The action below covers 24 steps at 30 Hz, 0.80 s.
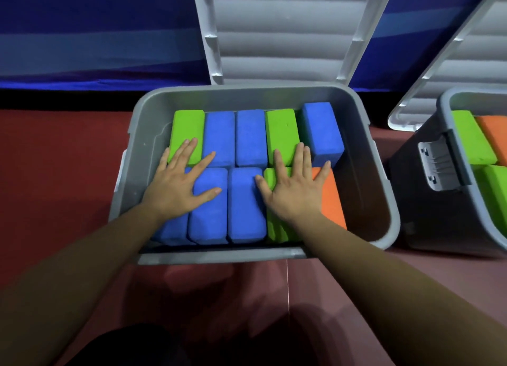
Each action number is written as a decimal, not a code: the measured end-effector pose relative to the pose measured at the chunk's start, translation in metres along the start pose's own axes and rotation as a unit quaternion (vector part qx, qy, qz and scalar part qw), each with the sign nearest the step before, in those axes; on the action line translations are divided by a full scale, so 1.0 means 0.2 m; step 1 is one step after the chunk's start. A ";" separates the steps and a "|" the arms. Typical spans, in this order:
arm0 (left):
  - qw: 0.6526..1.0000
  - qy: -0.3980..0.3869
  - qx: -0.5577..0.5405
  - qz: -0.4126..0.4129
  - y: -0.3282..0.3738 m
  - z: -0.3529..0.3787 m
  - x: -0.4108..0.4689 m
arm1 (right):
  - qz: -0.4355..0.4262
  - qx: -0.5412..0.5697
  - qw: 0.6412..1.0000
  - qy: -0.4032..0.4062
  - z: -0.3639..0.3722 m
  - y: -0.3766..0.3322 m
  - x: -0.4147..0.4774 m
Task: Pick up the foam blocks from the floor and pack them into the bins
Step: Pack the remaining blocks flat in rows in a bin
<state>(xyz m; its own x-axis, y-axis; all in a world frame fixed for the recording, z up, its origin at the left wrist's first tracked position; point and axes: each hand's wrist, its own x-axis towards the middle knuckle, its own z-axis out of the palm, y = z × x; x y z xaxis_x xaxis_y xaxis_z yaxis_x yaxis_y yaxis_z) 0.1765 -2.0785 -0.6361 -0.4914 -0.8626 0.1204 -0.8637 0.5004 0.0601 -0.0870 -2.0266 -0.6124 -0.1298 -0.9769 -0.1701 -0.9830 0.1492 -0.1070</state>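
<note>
Foam blocks (251, 138) nearly fill grey bin (365, 146) — left hand (178, 184), right hand (296, 190) press flat, fingers (189, 149) straight, gripping nothing; none seen on floor (68, 173).

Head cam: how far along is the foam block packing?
Done: the near bin holds two rows of blocks, and the second bin at right holds green and orange ones. In hand: left hand and right hand lie flat on the blocks, apparently pressing them down. Left: one blue block in the far right corner sits tilted and raised; both lids stand open. No loose blocks show on the floor.
</note>
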 end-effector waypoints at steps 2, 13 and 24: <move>1.000 0.003 0.009 -0.015 0.03 0.01 0.02 | -0.013 0.060 0.998 -0.007 -0.07 0.07 0.09; 0.995 0.018 0.053 -0.083 0.20 0.08 0.09 | -0.001 0.053 0.994 0.094 0.02 0.33 0.24; 0.994 -0.034 0.071 -0.073 0.18 0.07 0.10 | -0.024 0.035 0.992 0.116 0.07 0.32 0.27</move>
<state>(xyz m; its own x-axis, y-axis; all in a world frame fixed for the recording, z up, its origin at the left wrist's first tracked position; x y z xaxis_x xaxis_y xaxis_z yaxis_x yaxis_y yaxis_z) 0.1334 -2.0779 -0.6463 -0.3619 -0.9306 0.0540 -0.9311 0.3581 -0.0688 -0.1546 -2.0675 -0.6413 -0.1164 -0.9910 0.0654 -0.9784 0.1031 -0.1793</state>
